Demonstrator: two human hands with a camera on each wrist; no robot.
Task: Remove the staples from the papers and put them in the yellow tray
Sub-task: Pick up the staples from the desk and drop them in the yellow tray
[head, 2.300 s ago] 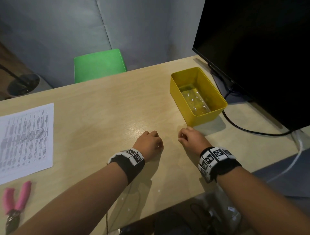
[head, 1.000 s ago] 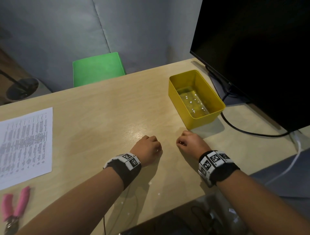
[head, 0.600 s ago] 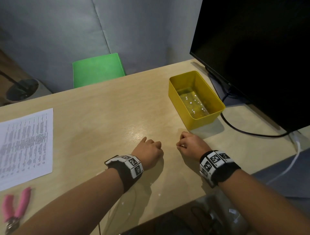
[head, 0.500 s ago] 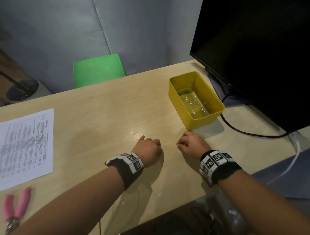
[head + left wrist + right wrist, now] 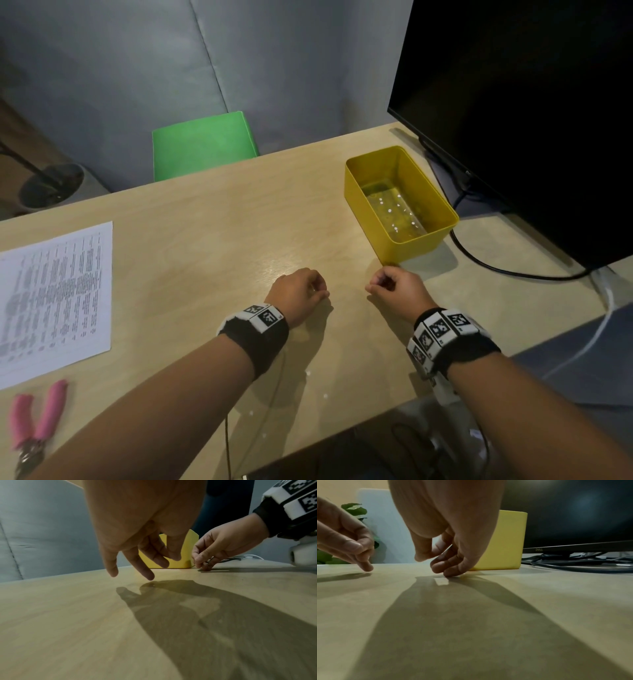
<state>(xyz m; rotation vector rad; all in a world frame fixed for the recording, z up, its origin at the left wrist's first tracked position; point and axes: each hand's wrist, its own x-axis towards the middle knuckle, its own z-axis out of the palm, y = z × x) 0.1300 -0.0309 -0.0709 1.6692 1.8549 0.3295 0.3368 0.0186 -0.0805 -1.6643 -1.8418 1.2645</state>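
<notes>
Head view: both hands sit on the desk point(image 5: 212, 240) near the tray point(image 5: 428, 245), where they sat a second ago. Left hand point(image 5: 298, 295) has uncurled slightly; fingers hang loose, tips grazing the desk, holding nothing. Right hand point(image 5: 397, 291) is curled, thumb to fingertips; whether it pinches a staple cannot be told. Likely picking up strays. Papers point(image 5: 54, 298) lie far left of the tray, cut off. Specks inside the tray are unclear.

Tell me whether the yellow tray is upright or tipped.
Upright. The tray sits flat on the desk, its open side up; the head view looks straight down onto its floor, dotted with small bright specks.
</notes>
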